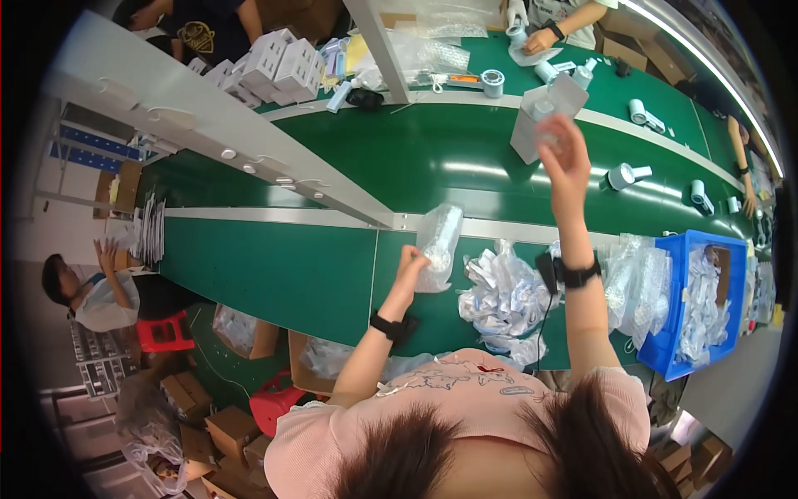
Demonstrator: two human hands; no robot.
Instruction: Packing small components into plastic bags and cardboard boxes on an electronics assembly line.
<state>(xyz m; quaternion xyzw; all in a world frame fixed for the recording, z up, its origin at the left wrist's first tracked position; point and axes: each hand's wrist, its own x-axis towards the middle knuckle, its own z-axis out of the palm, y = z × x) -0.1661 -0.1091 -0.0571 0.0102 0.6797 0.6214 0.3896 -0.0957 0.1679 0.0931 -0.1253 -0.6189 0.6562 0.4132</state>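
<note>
My left hand (407, 273) grips a bubble-wrap pouch (440, 241) at its lower left side, above the near green table. Inside the pouch is a pale device with a round head and a handle, blurred by the plastic. My right hand (567, 154) is raised over the green conveyor belt with its fingers apart, beside an open white box (525, 131). The box stands on the belt with its lid flap up, and something pale shows in its opening. Whether my fingertips touch the box I cannot tell.
A heap of crumpled plastic-wrapped pieces (503, 295) lies before me. Bubble-wrap pouches (638, 287) and a blue crate (672, 320) are to its right. Pale-blue handled devices (623, 175) ride the belt. A metal post (274, 158) crosses at left. Co-workers sit across and far left.
</note>
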